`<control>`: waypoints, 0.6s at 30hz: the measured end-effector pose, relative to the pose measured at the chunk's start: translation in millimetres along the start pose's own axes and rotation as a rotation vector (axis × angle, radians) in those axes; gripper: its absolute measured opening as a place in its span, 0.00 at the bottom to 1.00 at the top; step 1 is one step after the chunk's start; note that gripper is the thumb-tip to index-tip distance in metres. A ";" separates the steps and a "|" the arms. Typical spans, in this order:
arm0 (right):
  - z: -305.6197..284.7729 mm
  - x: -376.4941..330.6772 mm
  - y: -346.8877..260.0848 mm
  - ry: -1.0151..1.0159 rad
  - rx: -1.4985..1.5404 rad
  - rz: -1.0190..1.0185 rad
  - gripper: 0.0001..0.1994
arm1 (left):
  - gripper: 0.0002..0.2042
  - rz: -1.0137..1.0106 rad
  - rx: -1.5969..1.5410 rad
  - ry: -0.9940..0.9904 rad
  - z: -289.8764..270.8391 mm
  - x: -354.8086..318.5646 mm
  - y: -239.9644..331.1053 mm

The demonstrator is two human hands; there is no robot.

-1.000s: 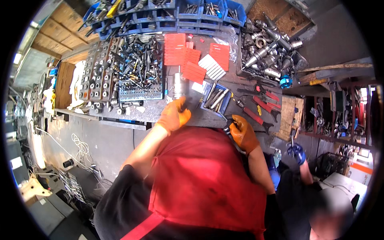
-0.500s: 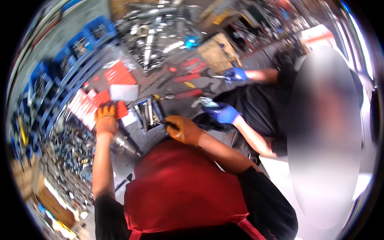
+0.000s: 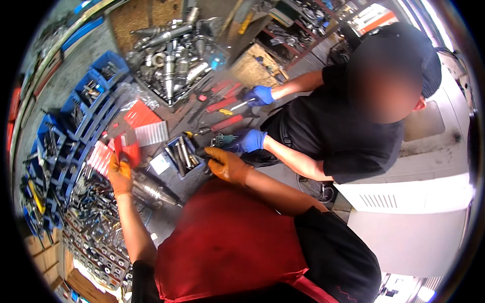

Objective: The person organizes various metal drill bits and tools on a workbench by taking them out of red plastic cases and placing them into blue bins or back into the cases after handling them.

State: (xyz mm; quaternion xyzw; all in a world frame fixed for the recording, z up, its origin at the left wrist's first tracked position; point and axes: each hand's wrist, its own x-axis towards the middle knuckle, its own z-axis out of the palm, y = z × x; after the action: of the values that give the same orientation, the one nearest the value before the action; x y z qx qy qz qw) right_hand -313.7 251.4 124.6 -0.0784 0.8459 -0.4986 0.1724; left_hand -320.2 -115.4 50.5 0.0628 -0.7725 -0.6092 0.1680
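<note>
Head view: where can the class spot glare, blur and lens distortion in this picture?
Head view: glare whitens the bright strip at the upper right, and highlights glint on the metal tool holder near the left hand; head view: heavy blur hides the co-worker's face; head view: fisheye distortion bows the row of blue bins and leaves the corners black.

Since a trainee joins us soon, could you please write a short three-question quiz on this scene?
1. What does the camera wearer's left hand hold: A) a wrench, B) a flat red case, C) a cable?
2. True or false: the co-worker's gloves are orange.
3. Fill in: of the wearer's two hands, the ____ one is nearer the small blue bin of metal rods.

Key: 1 B; 2 false, they are blue; 3 right (right hand).
</note>
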 end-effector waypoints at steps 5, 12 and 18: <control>27.7 26.0 22.6 -0.174 0.355 0.004 0.17 | 0.11 -0.409 -0.512 0.103 8.3 -36.8 31.7; 64.0 76.7 1.7 0.045 0.386 0.228 0.16 | 0.10 -0.454 -0.886 0.190 28.8 -67.1 35.6; 70.8 71.0 -37.4 -0.051 0.393 -0.105 0.17 | 0.11 -0.476 -0.841 0.211 35.2 -85.1 81.2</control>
State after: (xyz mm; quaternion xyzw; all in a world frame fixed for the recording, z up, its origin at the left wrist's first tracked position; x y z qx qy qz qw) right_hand -354.9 153.6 110.6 -0.0997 0.7223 -0.6603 0.1797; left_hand -243.7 -37.1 106.1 0.2260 -0.4028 -0.8798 0.1123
